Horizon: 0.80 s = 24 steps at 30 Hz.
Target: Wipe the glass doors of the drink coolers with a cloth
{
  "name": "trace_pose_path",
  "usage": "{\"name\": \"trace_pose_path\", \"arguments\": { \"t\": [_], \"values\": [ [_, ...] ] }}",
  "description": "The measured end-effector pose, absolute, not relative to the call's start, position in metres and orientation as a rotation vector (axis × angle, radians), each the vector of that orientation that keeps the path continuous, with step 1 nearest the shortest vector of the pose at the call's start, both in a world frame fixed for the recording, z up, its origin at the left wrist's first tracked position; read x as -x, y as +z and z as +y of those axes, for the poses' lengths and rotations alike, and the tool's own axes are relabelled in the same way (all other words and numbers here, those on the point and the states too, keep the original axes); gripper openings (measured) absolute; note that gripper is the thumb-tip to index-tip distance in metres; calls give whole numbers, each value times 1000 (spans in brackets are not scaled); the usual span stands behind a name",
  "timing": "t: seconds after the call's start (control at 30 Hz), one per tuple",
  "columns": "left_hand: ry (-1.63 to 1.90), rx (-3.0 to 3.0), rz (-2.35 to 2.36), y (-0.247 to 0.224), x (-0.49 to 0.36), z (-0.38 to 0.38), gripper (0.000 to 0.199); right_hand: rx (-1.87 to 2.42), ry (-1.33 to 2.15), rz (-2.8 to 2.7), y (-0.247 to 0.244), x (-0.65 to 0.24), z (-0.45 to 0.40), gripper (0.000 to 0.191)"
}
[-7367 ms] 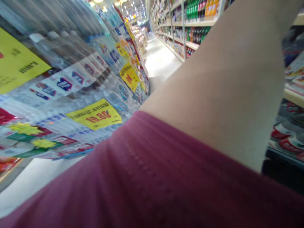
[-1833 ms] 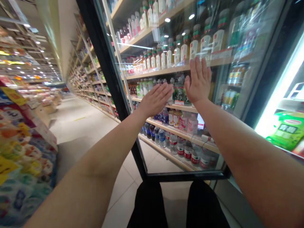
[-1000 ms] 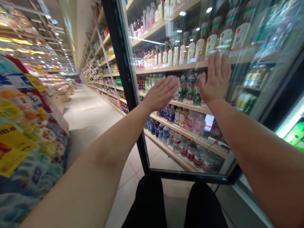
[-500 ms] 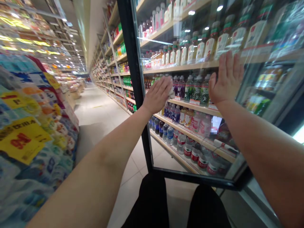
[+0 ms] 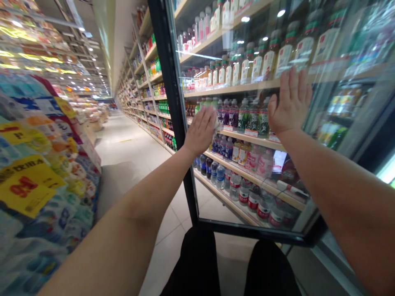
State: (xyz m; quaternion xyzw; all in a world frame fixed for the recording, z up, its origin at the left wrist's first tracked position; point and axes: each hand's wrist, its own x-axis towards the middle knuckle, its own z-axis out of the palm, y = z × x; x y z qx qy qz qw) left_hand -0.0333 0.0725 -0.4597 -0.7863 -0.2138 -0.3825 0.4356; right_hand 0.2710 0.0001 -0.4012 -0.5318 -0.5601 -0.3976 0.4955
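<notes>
A glass door (image 5: 243,164) with a black frame stands swung out in front of me, and bottles show through its pane. My left hand (image 5: 201,128) is shut on a pale cloth (image 5: 217,126), which it presses against the glass near the frame's left side. Only the cloth's right edge shows past the fingers. My right hand (image 5: 290,100) lies flat on the pane further right, fingers spread and pointing up, with nothing in it.
At the left are stacked wrapped packs (image 5: 74,172) with yellow price signs (image 5: 29,185). A tiled aisle (image 5: 123,144) runs beside long drink shelves (image 5: 154,82). My black-clad knees are below the door's bottom edge.
My left hand has moved slightly down and left on the glass with the cloth. The right hand keeps its place on the pane; the view has shifted a little.
</notes>
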Motion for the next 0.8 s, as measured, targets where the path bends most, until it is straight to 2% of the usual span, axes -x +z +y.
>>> {"name": "trace_pose_path", "arguments": {
  "t": [0.1, 0.17, 0.37, 0.57, 0.73, 0.8],
  "values": [
    [-572, 2101, -200, -471, 39, 71, 69, 1338, -1006, -1346, -401, -268, -5, 70],
    [-499, 2122, -136, -466, 44, 72, 67, 1342, -1020, -1356, -402, -266, -8, 67],
    [-1014, 1970, -498, -447, 40, 80, 63, 1349, -997, -1378, -403, -265, -12, 65],
    [-519, 2115, -123, -457, 34, 73, 62, 1346, -932, -1403, -403, -266, -12, 66],
    [-948, 1952, -409, -446, 20, 75, 61, 1358, -946, -1403, -404, -268, -10, 66],
    [-910, 1983, -350, -453, 14, 76, 63, 1345, -973, -1402, -404, -270, -8, 66]
  ]
}}
